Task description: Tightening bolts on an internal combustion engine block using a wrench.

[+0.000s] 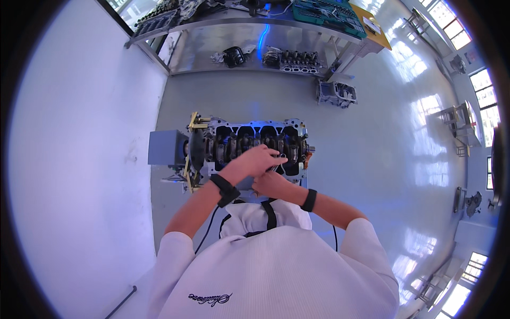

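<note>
Engine block (249,143) sits on a stand mid-floor, open side up, crankshaft (239,144) showing. Long axis runs left–right across the view; grey box (167,148) at its left end, shaft stub at the right. Left hand (255,162) lies over the block's near-centre, fingers curled round a small metal part, can't tell what. Right hand (271,183) tucked just under it at the block's near edge, grip hidden. Floor (382,159) open to the right and behind; wall (79,159) near on left. Bench (255,40) w/ parts well apart.
</note>
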The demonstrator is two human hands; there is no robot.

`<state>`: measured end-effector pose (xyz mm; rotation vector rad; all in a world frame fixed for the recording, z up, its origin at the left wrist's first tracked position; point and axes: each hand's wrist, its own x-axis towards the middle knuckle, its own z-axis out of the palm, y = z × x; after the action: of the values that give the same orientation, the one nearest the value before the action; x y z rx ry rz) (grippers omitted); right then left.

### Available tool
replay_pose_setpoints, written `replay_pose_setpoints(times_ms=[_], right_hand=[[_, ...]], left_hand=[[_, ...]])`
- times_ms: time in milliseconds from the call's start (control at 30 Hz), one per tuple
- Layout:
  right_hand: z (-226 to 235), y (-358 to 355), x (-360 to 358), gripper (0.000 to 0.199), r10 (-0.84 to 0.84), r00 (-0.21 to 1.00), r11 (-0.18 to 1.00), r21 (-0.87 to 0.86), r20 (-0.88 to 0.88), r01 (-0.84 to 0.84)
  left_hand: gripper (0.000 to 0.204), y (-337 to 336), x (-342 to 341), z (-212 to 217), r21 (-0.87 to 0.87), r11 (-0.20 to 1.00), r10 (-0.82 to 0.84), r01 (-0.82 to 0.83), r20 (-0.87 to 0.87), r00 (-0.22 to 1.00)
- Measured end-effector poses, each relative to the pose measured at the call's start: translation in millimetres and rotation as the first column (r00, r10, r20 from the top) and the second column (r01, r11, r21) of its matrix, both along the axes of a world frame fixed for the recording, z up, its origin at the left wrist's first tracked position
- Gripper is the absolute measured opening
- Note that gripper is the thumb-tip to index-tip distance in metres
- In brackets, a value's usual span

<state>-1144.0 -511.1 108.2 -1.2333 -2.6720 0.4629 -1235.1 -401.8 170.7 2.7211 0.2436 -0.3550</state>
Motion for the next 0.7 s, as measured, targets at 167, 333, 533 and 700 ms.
replay_pose_setpoints(times_ms=[167,333,533,700], right_hand=[[32,61,6,0.019,-0.126,0.96,0.928,-0.373,-0.252,0.024],[47,111,32,0.017,-0.652,0.675,0.64,-0.727,-0.345,0.247],[23,120,105,0.019,-0.926,0.184,0.377,-0.823,-0.33,0.425],[20,57,137,0.018,-0.906,-0.199,0.264,-0.866,-0.374,0.425]], left_hand=[[0.042,25,-38,36,-0.268,0.912,0.401,-0.309,0.439,0.804],[0.023,-22,-68,34,-0.624,0.624,0.78,-0.47,0.535,0.325],[0.04,-64,-36,-24,-0.198,0.876,0.481,-0.441,0.451,0.752],[0.053,-72,-9,-56,-0.01,0.943,0.315,-0.332,0.344,0.885]])
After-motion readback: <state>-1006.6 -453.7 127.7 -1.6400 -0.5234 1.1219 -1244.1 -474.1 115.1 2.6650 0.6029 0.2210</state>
